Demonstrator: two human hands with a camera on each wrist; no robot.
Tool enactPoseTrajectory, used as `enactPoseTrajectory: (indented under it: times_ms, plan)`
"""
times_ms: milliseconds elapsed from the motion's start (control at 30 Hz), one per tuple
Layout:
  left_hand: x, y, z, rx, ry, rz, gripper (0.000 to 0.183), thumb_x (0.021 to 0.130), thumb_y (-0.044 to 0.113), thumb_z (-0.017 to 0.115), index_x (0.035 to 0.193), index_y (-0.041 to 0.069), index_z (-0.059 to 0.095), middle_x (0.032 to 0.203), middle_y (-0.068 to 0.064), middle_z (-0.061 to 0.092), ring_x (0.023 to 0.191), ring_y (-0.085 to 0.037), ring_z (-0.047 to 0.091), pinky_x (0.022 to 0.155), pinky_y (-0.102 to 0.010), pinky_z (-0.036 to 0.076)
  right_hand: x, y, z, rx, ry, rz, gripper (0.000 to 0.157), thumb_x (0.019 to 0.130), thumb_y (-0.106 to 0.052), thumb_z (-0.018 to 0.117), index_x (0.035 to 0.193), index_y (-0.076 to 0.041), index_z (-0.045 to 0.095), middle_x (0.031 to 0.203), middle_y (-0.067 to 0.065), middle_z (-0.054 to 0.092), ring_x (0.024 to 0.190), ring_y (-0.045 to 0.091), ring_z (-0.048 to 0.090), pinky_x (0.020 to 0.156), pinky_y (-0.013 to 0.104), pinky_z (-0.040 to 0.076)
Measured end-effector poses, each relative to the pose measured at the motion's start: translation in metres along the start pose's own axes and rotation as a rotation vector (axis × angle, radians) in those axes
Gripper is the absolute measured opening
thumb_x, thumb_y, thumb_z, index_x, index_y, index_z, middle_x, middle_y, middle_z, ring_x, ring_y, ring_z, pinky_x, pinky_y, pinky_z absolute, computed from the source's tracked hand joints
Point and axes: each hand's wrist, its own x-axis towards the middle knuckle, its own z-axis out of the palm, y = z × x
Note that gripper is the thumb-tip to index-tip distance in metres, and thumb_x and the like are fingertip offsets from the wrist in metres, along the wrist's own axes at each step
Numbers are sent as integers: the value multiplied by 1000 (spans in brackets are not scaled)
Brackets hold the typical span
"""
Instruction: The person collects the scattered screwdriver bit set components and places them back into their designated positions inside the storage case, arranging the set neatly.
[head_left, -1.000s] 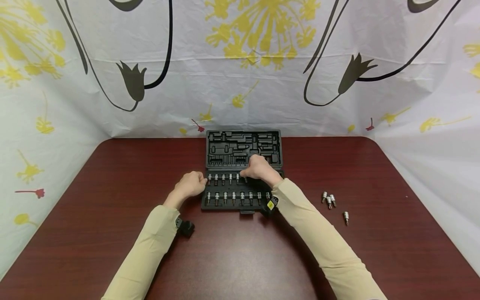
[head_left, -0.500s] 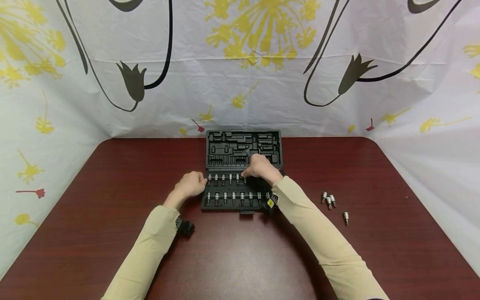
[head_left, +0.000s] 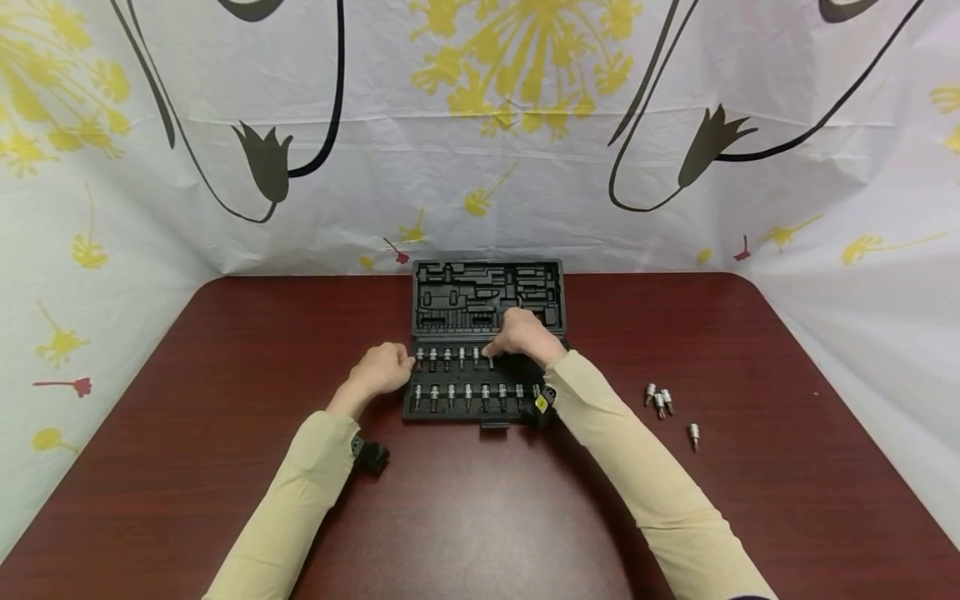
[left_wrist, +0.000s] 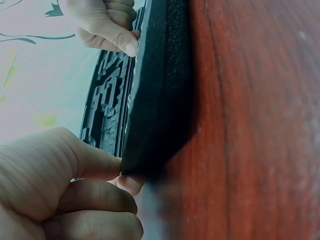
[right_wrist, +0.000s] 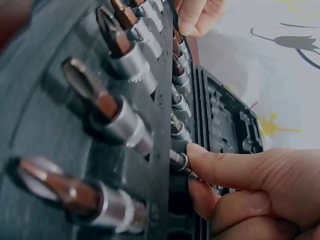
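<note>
A black plastic case (head_left: 480, 375) of screwdriver bit sockets lies unfolded, with two rows of silver sockets in its near half. At its left edge my left hand (head_left: 378, 369) pinches the rim; the left wrist view shows thumb and finger at the corner of the case wall (left_wrist: 150, 100). My right hand (head_left: 522, 335) is over the back row, thumb and fingers around a bit socket (right_wrist: 181, 162) beside the last filled slot. In the right wrist view the bit's tip shows between thumb and fingertip. Copper-coloured bit shanks (right_wrist: 80, 195) stand out in the front row.
Several loose bit sockets (head_left: 660, 404) lie on the dark red table (head_left: 480, 517) to the right, one (head_left: 694, 437) apart from the others. The case's moulded lid (head_left: 465, 296) stands at the back near a patterned white cloth (head_left: 360, 225).
My right hand has shifted very slightly to the right, and more of the bit socket shows beside its thumb. The left hand stays at the case's edge.
</note>
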Motion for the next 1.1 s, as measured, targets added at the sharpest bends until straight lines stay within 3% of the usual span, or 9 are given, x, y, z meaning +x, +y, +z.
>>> enactPoseTrajectory:
  times_ms: [233, 500, 633, 767, 1100]
  plan:
    - [1, 1, -1, 4, 5, 19, 34, 98, 21, 46, 66, 11, 40, 58, -2, 36, 53, -16, 35, 51, -29, 29, 2, 5, -6, -32, -23, -25, 31, 75, -34, 80, 69, -5, 68, 57, 5, 59, 49, 13, 41, 58, 30, 39]
    - [1, 1, -2, 13, 11, 25, 34, 98, 20, 47, 65, 11, 40, 58, -2, 36, 53, -16, 34, 52, -29, 28, -4, 7, -3, -39, 34, -111, 33, 75, -33, 80, 60, -6, 68, 56, 4, 62, 46, 12, 42, 55, 28, 39]
    - [1, 0, -2, 8, 8, 17, 34, 97, 21, 47, 65, 11, 41, 58, -2, 36, 52, -16, 35, 51, -28, 29, -7, 9, -1, 21, 39, -118, 45, 77, -30, 78, 45, -13, 52, 43, -2, 43, 40, 10, 27, 47, 26, 32]
    - [1, 1, -1, 8, 11, 18, 34, 97, 21, 47, 65, 11, 41, 58, -2, 37, 52, -16, 35, 51, -28, 29, -14, 15, -6, 65, 42, -88, 57, 79, -30, 77, 43, -17, 33, 43, -5, 23, 40, 9, 15, 42, 25, 23]
    - [-1, 0, -2, -9, -10, 15, 35, 98, 20, 47, 65, 11, 40, 56, -2, 35, 50, -15, 33, 50, -27, 28, -29, 38, -21, 97, 73, -92, 57, 83, -31, 73, 44, -17, 32, 43, -5, 20, 40, 9, 15, 43, 25, 22]
